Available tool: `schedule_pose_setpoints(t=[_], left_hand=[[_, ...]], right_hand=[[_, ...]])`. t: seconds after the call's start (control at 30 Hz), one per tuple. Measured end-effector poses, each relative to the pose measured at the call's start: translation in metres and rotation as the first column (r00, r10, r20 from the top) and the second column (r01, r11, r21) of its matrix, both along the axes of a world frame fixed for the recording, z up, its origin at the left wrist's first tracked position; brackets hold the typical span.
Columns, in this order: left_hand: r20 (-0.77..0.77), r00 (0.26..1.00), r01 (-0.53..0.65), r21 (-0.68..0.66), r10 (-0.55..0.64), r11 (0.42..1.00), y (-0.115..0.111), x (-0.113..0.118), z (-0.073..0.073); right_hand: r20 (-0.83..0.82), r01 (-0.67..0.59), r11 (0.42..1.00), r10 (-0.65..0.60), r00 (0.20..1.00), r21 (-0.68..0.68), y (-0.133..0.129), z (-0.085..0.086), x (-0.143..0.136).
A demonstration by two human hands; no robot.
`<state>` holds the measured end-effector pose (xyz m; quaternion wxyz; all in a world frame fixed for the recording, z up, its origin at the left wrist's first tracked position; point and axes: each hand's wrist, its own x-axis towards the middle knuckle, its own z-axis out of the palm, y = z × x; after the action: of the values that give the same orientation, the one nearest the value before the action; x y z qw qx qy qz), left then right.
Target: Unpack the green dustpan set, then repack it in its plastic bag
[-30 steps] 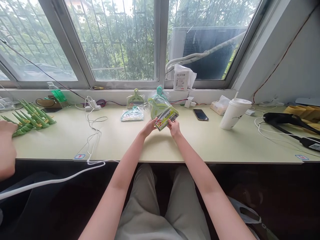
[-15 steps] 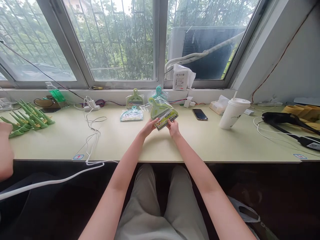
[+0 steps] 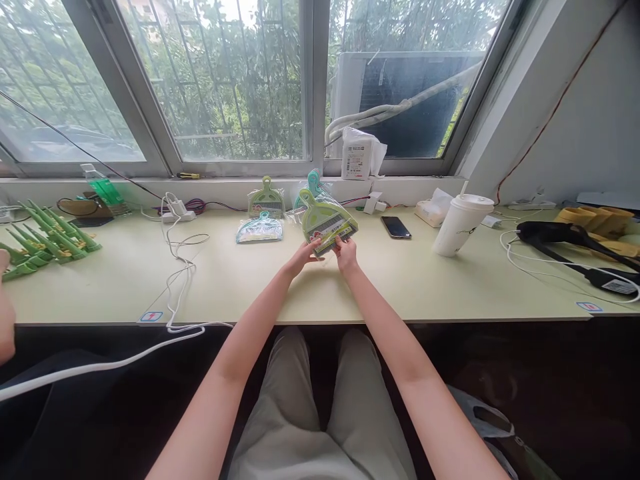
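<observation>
A green dustpan and brush set (image 3: 326, 219) in a clear plastic bag is held tilted above the table, its handle pointing up and away. My left hand (image 3: 303, 257) grips its lower left corner, the fingers partly under it. At the lower right edge, my right hand (image 3: 346, 253) pinches the bag with the thumb on top. Behind the held set, a blue-green packaged set (image 3: 313, 180) leans at the window sill, partly covered. To its left stands another green packaged set (image 3: 267, 197). In front of that lies a flat blue-edged packaged set (image 3: 259, 228).
A phone (image 3: 396, 227), a tissue pack (image 3: 434, 208) and a white cup with a straw (image 3: 463, 225) stand right. White cables (image 3: 187, 267) cross the table at left. Green spiky pieces (image 3: 53, 233) and another person's hand (image 3: 6, 313) are at far left.
The held set has turned slightly more upright. My left hand's fingers have shifted along its lower edge. The view has moved a little, and the other person's hand shows less.
</observation>
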<state>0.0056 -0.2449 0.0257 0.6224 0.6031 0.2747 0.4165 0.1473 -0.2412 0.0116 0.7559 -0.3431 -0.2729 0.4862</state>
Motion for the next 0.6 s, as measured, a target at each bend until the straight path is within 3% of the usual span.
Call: schedule_pose_setpoints(t=[0.1, 0.17, 0.23, 0.37, 0.6], left_hand=[[-0.131, 0.962, 0.228, -0.091, -0.238, 0.970, -0.001, 0.002, -0.002], [-0.141, 0.946, 0.276, -0.119, -0.291, 0.954, 0.000, 0.003, -0.001], [-0.081, 0.976, 0.197, -0.070, -0.202, 0.978, 0.002, 0.002, 0.000], [0.043, 0.995, -0.090, 0.066, 0.087, 0.994, 0.009, -0.002, -0.002], [0.073, 0.971, -0.226, -0.038, 0.229, 0.973, 0.023, -0.004, -0.007]], right_hand=[[0.035, 0.055, 0.998, -0.055, 0.998, 0.000, 0.000, 0.000, 0.003], [0.026, 0.079, 0.997, -0.080, 0.997, 0.004, 0.000, 0.002, 0.004], [-0.011, 0.081, 0.997, -0.080, 0.997, 0.020, -0.001, 0.004, 0.004], [-0.031, 0.018, 0.999, -0.017, 0.999, 0.032, -0.003, 0.005, -0.001], [0.108, 0.003, 0.999, 0.001, 0.994, -0.037, -0.001, 0.007, -0.001]])
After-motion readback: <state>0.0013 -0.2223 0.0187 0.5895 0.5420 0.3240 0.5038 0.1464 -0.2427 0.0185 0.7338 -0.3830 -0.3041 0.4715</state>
